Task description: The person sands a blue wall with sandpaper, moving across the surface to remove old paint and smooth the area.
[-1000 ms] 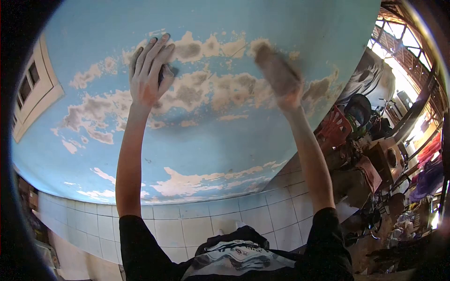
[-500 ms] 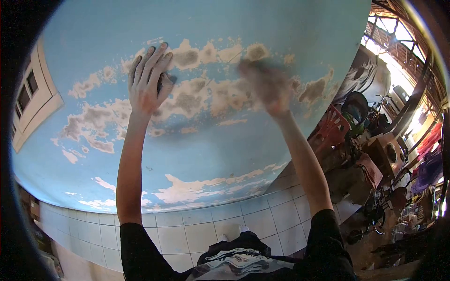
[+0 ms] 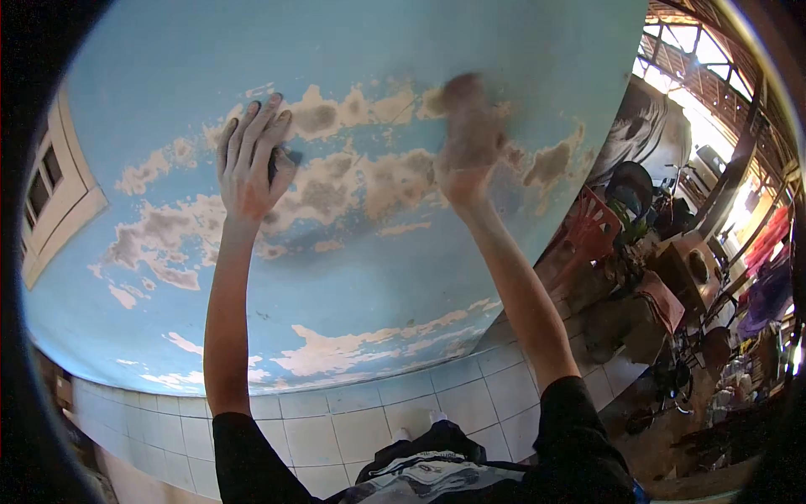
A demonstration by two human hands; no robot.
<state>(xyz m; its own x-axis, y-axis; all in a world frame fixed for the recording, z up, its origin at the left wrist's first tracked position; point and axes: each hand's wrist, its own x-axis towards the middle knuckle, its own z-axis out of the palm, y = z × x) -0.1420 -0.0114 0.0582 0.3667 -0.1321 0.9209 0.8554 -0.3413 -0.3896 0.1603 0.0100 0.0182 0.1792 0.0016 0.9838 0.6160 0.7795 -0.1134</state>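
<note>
A light blue wall [image 3: 378, 281] fills most of the view, with bands of peeled, whitish and grey patches [image 3: 327, 181] across it. My left hand [image 3: 254, 160] lies against the wall at the left part of the upper patches, its dusty fingers stretched upward and a little apart. On the right, my right hand [image 3: 472, 139] is over the patches near the wall's right part, smeared by motion. Its fingers and anything under them cannot be made out.
A pale window frame [image 3: 74, 189] is at the left. White tiles [image 3: 311, 437] run below the wall. To the right stand a red plastic chair [image 3: 592, 223], a cardboard box [image 3: 688, 273] and cluttered items under a roof frame.
My right hand has turned more upright and its wrist has moved left. The whole view has shifted slightly, while my left hand stays at the same place on the wall.
</note>
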